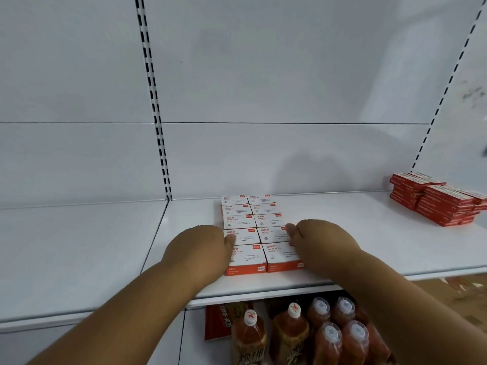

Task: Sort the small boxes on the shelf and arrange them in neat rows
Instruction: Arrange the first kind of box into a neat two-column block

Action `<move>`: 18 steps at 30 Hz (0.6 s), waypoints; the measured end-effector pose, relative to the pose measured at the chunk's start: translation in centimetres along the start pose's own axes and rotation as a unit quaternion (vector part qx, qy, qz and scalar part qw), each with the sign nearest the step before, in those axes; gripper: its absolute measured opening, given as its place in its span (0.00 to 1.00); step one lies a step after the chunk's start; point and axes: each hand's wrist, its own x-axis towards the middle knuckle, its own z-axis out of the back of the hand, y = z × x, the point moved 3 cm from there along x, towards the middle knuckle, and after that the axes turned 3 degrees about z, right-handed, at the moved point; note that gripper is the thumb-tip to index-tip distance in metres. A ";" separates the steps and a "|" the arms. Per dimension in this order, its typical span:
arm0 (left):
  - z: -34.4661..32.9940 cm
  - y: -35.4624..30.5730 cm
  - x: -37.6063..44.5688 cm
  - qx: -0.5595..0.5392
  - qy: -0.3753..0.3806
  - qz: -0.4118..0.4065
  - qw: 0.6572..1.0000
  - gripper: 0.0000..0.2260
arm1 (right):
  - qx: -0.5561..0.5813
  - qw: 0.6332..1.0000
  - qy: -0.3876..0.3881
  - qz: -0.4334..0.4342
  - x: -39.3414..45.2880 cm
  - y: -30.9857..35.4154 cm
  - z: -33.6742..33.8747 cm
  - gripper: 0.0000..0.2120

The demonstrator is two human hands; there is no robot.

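White shelf (342, 233): left hand (208, 246) and right hand (316, 241), flat and unclenched, flank the boxes (259, 233).

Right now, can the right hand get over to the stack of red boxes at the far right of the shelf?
Probably yes. The right hand rests against the white paper-clip boxes, and the shelf between it and the red boxes is bare, so nothing blocks a sideways reach.
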 end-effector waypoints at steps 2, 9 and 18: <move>0.7 -0.2 -0.9 0.014 -0.094 -0.015 0.995 0.17 | 0.032 0.993 -0.102 0.051 -0.6 -0.3 0.5 0.20; -1.3 -1.2 -2.3 0.022 -0.001 -0.235 0.972 0.32 | 0.059 0.956 0.014 0.286 -2.4 -0.2 0.0 0.36; -2.0 -1.3 -1.9 0.026 0.026 -0.234 0.972 0.28 | 0.060 0.958 0.026 0.280 -2.2 0.2 -1.0 0.29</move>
